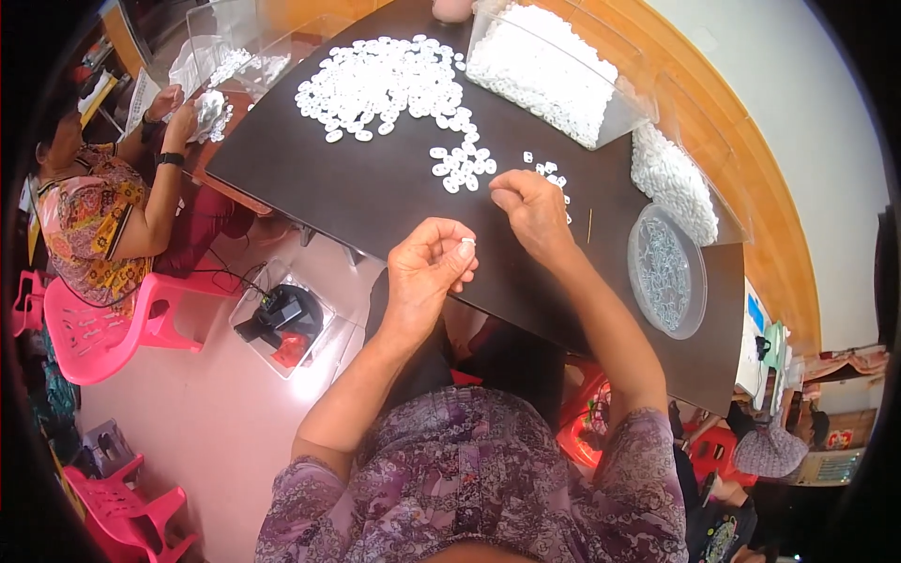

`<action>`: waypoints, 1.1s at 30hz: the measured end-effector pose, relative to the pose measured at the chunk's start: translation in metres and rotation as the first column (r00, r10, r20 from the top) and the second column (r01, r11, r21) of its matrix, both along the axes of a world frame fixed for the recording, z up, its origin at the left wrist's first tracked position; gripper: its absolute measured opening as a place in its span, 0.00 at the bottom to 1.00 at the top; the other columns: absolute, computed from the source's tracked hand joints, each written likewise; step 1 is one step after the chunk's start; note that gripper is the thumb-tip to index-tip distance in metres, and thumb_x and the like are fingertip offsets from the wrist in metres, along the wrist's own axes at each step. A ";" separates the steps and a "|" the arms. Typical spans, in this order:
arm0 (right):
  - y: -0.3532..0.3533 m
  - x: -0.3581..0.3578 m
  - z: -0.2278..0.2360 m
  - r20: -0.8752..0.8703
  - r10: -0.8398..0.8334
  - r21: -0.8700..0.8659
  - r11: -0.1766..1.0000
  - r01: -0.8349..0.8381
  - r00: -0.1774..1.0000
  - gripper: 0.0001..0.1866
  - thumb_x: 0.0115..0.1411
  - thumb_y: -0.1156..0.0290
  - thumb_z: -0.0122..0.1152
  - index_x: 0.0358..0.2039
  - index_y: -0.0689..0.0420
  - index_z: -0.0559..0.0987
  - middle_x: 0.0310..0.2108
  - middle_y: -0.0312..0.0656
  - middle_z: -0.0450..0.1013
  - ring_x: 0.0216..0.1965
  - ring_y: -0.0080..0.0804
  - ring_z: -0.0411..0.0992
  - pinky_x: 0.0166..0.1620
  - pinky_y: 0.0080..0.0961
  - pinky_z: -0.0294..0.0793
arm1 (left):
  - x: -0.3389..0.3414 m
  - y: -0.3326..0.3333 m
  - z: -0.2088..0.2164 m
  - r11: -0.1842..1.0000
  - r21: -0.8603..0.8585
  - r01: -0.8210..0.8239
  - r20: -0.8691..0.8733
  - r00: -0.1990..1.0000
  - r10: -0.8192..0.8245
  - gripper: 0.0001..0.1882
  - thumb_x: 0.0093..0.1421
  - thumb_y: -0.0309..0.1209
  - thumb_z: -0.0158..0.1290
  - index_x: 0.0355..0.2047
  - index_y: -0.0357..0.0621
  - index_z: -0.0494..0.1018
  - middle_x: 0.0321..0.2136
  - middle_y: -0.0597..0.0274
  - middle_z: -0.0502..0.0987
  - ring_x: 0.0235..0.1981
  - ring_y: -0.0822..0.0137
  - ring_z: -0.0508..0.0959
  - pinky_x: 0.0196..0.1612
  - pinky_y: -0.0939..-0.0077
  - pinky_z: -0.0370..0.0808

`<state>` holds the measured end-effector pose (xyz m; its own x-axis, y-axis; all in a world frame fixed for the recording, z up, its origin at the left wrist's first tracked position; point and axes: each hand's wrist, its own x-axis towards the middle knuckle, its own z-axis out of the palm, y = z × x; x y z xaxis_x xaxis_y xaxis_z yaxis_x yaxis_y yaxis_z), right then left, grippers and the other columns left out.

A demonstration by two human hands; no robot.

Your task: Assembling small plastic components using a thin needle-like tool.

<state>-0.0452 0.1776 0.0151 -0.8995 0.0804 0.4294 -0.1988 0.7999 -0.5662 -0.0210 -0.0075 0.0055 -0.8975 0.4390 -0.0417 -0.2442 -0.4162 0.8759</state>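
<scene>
My left hand [424, 267] is closed at the table's near edge, with a small white plastic piece [467, 241] pinched between thumb and forefinger. Over the table to its right, my right hand [537, 214] has its fingertips pressed together; whatever they hold is hidden or too small to name. Just beyond the right fingertips lies a small cluster of white oval pieces [460, 169]. A few smaller white pieces [551, 171] lie past the back of my right hand, partly covered by it. A thin, brownish stick [589, 225] rests to the right of that hand.
A large pile of white oval pieces [380, 84] covers the far left of the dark table [310, 183]. Clear bins of white parts [544, 70] stand at the back. A round clear dish [693, 319] of small metal parts sits right. Another person [103, 206] works at left.
</scene>
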 end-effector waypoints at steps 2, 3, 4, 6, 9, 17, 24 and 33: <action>0.000 -0.003 -0.001 -0.013 0.000 0.047 0.999 0.001 1.000 0.02 0.49 0.75 0.58 0.25 0.58 0.77 0.22 0.44 0.72 0.29 0.42 0.70 0.34 0.36 0.68 | -0.002 0.001 0.000 0.998 0.052 -0.038 0.003 0.999 0.038 0.06 0.59 0.28 0.53 0.36 0.39 0.71 0.24 0.64 0.74 0.23 0.78 0.73 0.25 0.86 0.69; 0.000 -0.004 0.000 -0.013 -0.001 0.047 0.999 0.001 1.000 0.02 0.49 0.75 0.58 0.25 0.58 0.77 0.22 0.44 0.72 0.29 0.42 0.70 0.34 0.36 0.68 | -0.002 0.001 -0.002 0.998 0.053 -0.037 0.002 0.999 0.037 0.06 0.59 0.28 0.53 0.36 0.39 0.71 0.24 0.64 0.74 0.23 0.78 0.73 0.25 0.86 0.69; 0.000 -0.005 0.000 0.005 -0.006 0.100 0.995 0.005 1.000 0.04 0.50 0.74 0.58 0.27 0.58 0.78 0.25 0.45 0.73 0.30 0.41 0.71 0.35 0.33 0.69 | -0.003 0.001 -0.004 0.996 0.082 -0.038 0.000 0.999 0.038 0.06 0.59 0.27 0.53 0.35 0.38 0.72 0.24 0.64 0.75 0.23 0.77 0.73 0.26 0.86 0.69; 0.000 -0.007 -0.001 0.022 -0.015 0.154 0.988 0.011 1.000 0.05 0.51 0.73 0.57 0.29 0.58 0.78 0.27 0.45 0.74 0.32 0.40 0.72 0.36 0.31 0.70 | -0.003 0.001 -0.003 0.993 0.112 -0.036 -0.004 0.999 0.037 0.06 0.59 0.27 0.53 0.35 0.38 0.72 0.25 0.64 0.75 0.23 0.77 0.73 0.26 0.86 0.69; 0.002 -0.005 -0.004 -0.007 -0.016 0.226 0.974 0.017 1.000 0.04 0.50 0.74 0.58 0.28 0.58 0.78 0.26 0.45 0.74 0.31 0.42 0.72 0.36 0.33 0.70 | -0.001 0.004 -0.001 0.993 0.093 -0.072 0.018 0.997 0.071 0.06 0.58 0.27 0.54 0.35 0.38 0.72 0.24 0.64 0.74 0.23 0.77 0.72 0.26 0.86 0.69; 0.044 0.005 0.004 -0.154 -0.136 0.221 0.961 0.168 0.979 0.01 0.48 0.75 0.59 0.23 0.57 0.77 0.21 0.44 0.70 0.29 0.43 0.69 0.33 0.38 0.68 | 0.000 0.002 -0.004 0.999 -0.039 -0.013 0.007 1.000 0.013 0.06 0.58 0.30 0.55 0.32 0.40 0.73 0.22 0.69 0.73 0.21 0.81 0.70 0.23 0.90 0.64; 0.069 -0.017 -0.002 -0.138 -0.182 0.292 0.932 0.216 0.974 0.02 0.49 0.73 0.57 0.23 0.56 0.77 0.23 0.46 0.71 0.29 0.44 0.70 0.34 0.40 0.68 | 0.001 0.008 -0.005 0.997 -0.073 -0.006 -0.048 0.999 0.002 0.06 0.58 0.30 0.54 0.30 0.39 0.73 0.23 0.67 0.74 0.21 0.79 0.71 0.24 0.88 0.66; 0.078 -0.022 0.005 -0.034 -0.223 0.371 0.903 0.219 0.974 0.06 0.49 0.72 0.56 0.26 0.57 0.80 0.25 0.47 0.74 0.32 0.44 0.72 0.37 0.37 0.69 | 0.000 0.011 -0.008 0.997 -0.051 -0.065 -0.053 0.997 0.062 0.05 0.59 0.28 0.52 0.33 0.40 0.74 0.24 0.69 0.75 0.24 0.81 0.72 0.25 0.88 0.66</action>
<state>-0.0674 0.2561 0.0201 -0.8812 0.1146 0.4586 0.0111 0.9749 -0.2223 -0.0212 0.0032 -0.0022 -0.9249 0.3798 -0.0162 -0.1728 -0.3821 0.9078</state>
